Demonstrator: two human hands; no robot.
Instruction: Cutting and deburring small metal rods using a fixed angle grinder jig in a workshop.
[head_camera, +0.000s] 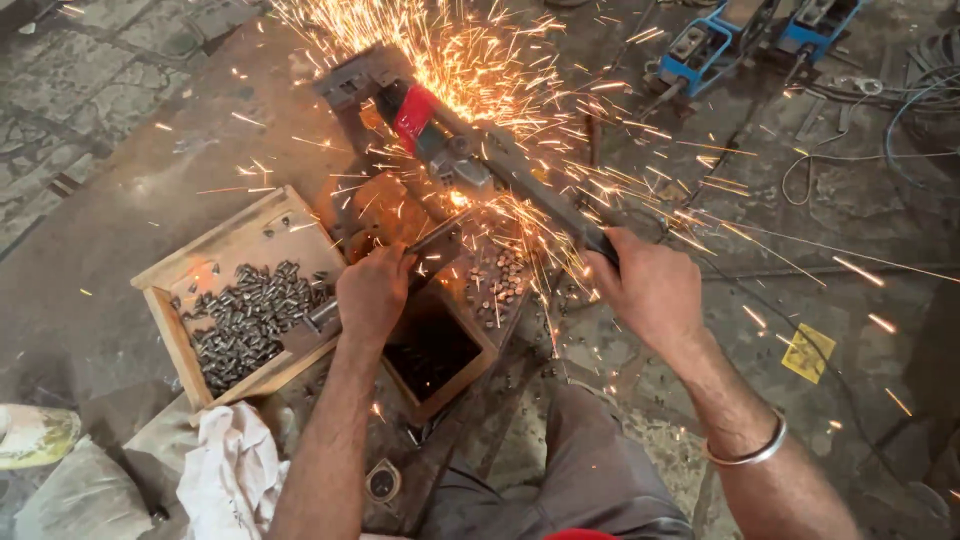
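Red chop saw (440, 140) lowered, sparking, thin metal rod (440, 232) beneath

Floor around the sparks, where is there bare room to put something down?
Bare floor lies left of the wooden box, and more lies right of the right hand, before the yellow scrap. Between the hands, at the saw, it is crowded.

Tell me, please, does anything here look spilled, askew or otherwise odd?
Yes. Small cut metal pieces lie loose beside the cutter instead of in the wooden tray. Sparks fly over both bare hands: the left hand feeding a thin rod, the right hand on the lever.
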